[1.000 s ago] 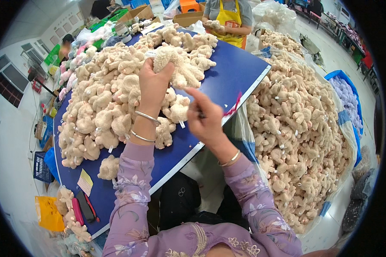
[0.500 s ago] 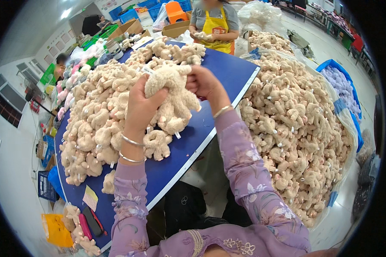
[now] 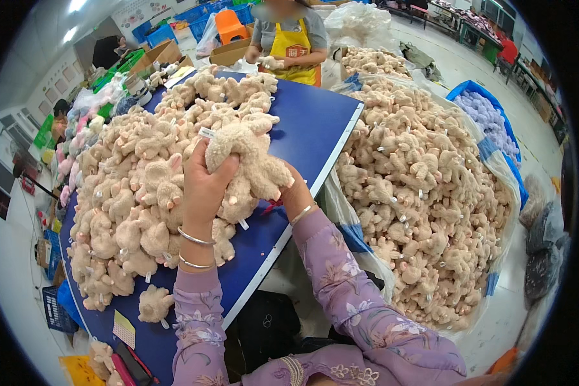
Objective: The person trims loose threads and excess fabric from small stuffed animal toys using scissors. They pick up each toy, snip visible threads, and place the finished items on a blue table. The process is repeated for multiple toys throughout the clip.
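Note:
My left hand (image 3: 212,180) is closed on a cream plush toy (image 3: 241,145), thumb pressed into its fleece. The toy looks soft and limp, with pink-tipped limbs and a white tag at its upper left. My right hand (image 3: 294,190) touches the toy's lower right side, its fingers hidden behind the fleece. A small red thing (image 3: 273,206) shows just below that hand; I cannot make out its kind. Below and left of the held toy, a heap of similar plush toys (image 3: 125,206) covers much of the blue table (image 3: 309,122).
A big pile of the same toys (image 3: 424,193) fills a white sack right of the table. Across it, a person in a yellow apron (image 3: 289,48) handles a small plush piece. A dotted card (image 3: 123,329) and a dark pouch (image 3: 135,367) lie at lower left.
My right hand has come down from the toy's upper right to its lower right side. The toy has turned in my left hand, which keeps hold. The whole view has shifted.

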The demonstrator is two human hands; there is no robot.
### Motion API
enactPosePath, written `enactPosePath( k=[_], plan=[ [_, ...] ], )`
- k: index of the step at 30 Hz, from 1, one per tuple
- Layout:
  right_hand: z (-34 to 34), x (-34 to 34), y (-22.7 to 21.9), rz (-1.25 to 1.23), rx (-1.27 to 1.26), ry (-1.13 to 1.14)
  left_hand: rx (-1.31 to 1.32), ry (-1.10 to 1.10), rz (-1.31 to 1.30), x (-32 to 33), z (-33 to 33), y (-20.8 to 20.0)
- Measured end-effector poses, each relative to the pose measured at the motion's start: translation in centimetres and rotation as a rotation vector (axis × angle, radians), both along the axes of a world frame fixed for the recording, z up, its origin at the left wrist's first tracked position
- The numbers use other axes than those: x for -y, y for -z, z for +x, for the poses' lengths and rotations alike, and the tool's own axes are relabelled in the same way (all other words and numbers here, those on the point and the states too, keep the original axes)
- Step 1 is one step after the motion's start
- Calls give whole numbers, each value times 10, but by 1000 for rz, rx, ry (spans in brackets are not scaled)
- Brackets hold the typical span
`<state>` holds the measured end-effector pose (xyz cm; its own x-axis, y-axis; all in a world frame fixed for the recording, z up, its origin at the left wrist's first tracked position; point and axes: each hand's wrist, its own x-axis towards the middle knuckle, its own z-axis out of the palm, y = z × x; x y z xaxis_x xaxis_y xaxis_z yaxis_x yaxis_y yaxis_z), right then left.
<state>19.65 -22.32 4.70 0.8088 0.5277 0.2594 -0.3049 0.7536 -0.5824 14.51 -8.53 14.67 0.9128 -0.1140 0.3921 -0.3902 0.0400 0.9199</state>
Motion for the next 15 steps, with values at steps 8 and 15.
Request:
enactPosePath(
  k=[8,15],
  plan=[
    [-20,-19,48,-1180,-130,437,56,-195,338,-76,-33,1],
    [-29,-1,72,-582,86,568,0,-747,378,-219,-218,-14]
  ],
)
